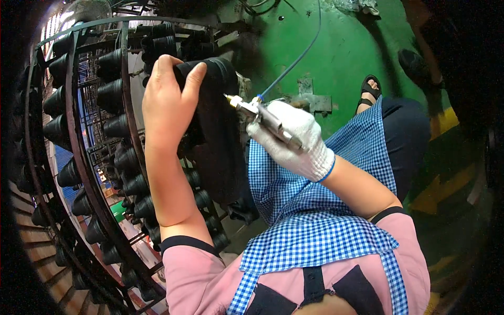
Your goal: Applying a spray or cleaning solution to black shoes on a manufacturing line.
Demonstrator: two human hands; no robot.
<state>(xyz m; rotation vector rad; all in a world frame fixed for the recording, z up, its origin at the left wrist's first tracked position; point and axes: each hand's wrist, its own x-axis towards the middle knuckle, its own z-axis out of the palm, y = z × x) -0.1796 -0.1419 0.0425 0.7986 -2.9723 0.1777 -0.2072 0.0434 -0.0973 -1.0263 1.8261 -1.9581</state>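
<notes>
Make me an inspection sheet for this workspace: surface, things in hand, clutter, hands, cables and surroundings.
Surface: green floor, yellow markings at right
Things in hand: black hollow piece; metal nozzle tool aimed at it, contact unclear
Clutter: pale object at the top edge, too unclear to name
Hands: left hand bare, gripping the piece's upper end; right hand in a white glove, gripping the tool
Cables: thin blue hose running from the tool to the top edge
Surroundings: dark rack at left, loaded with black pieces

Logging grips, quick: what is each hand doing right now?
Left hand: closed on the upper end of a black piece.
Right hand: gloved, closed around a metal nozzle tool.
</notes>
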